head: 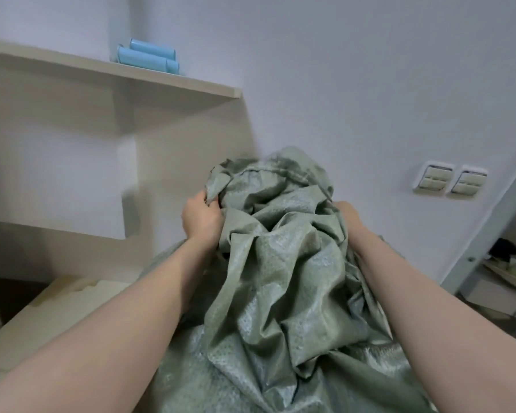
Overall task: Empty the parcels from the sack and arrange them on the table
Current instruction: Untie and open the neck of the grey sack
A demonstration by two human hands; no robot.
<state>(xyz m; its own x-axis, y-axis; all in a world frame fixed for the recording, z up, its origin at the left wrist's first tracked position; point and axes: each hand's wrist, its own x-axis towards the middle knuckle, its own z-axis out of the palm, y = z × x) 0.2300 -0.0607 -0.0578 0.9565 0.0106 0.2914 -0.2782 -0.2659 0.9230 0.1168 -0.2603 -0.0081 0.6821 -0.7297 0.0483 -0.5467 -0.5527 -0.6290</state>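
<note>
Green woven plastic sack [280, 278] stood crumpled between both forearms, its bunched top raised between the hands. Left hand [201, 217] gripped a fold near the sack's top, fingers curled into the fabric. Right hand [347, 213] touched the opposite side, fingers buried in folds, grip not visible. Beige flat table [57, 317] lay below-left of the left hand. Pale blue rolls [149, 56] sat far above it.
</note>
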